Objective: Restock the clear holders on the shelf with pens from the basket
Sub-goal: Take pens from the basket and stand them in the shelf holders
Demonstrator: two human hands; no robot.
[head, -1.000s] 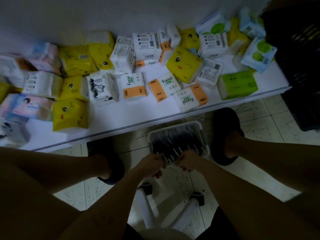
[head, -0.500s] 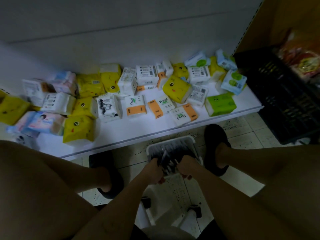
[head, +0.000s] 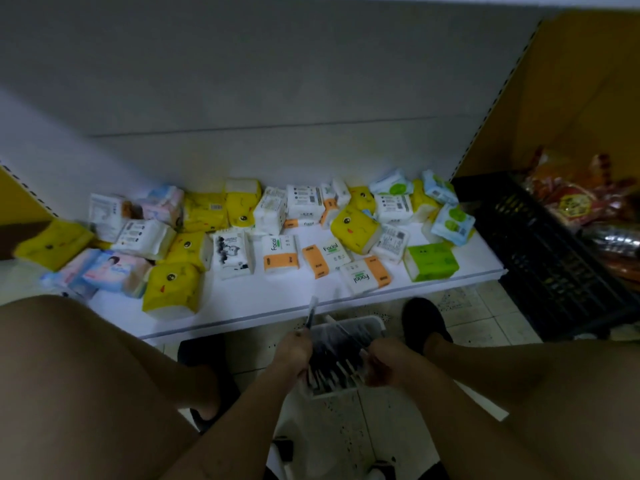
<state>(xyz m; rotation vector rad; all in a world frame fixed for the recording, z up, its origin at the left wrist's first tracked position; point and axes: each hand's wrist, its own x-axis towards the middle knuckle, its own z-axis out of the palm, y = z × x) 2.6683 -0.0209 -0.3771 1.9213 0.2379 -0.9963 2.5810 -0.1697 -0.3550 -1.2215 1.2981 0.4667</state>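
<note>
Step judged: gathering stock. Left hand [head: 294, 348], at the left rim of the basket [head: 375, 322], gripped pens [head: 312, 311] raised above it; the rest lay inside. Right hand [head: 384, 362], at the right rim, was curled among them, its hold unclear. Holders were not in view. Next: lift a bunch clear without spilling.

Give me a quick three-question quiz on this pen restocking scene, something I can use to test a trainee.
1. True or false: the white plastic basket of dark pens stands on the white shelf.
2. Which hand grips a pen that points up past the basket's rim? A. left hand B. the other one C. neither
3. Fill in: the bright green tissue pack lies near the shelf's ____ end.
Key: 1 false, it stands on the tiled floor; 2 A; 3 right.
</note>
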